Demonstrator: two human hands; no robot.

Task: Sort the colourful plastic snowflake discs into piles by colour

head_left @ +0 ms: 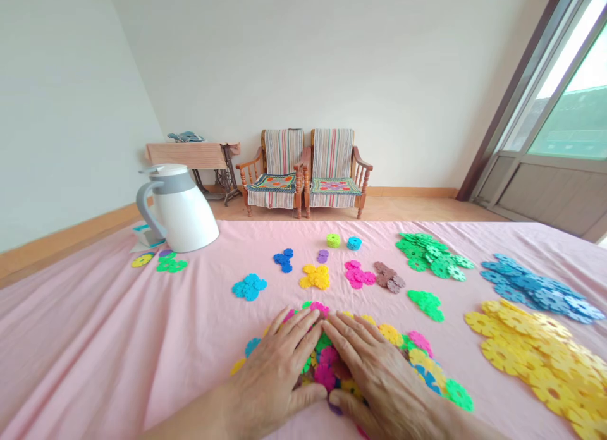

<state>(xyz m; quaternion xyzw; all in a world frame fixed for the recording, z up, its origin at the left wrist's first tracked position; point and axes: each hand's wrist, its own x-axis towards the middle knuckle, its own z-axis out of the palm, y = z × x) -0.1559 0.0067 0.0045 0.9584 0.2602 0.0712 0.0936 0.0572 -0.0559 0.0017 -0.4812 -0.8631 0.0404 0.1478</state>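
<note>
My left hand [279,361] lies flat, palm down, on the left part of a mixed pile of plastic snowflake discs [325,369]. Beside it my right hand [370,361] rests flat on the same pile, and the fingertips of both hands nearly meet at the far side. Pink, green, yellow and blue discs show between the thumbs and around the fingers. Just beyond the hands are small sorted heaps: light blue discs [249,287], yellow discs [315,276], pink discs [359,275], brown discs [389,277] and green discs [425,305]. What lies under the palms is hidden.
Larger heaps of green discs [431,255], blue discs [538,288] and yellow discs [545,358] lie on the right of the pink tablecloth [190,345]. A white jug [184,212] stands at the back left. Two wooden armchairs [332,168] stand beyond the table.
</note>
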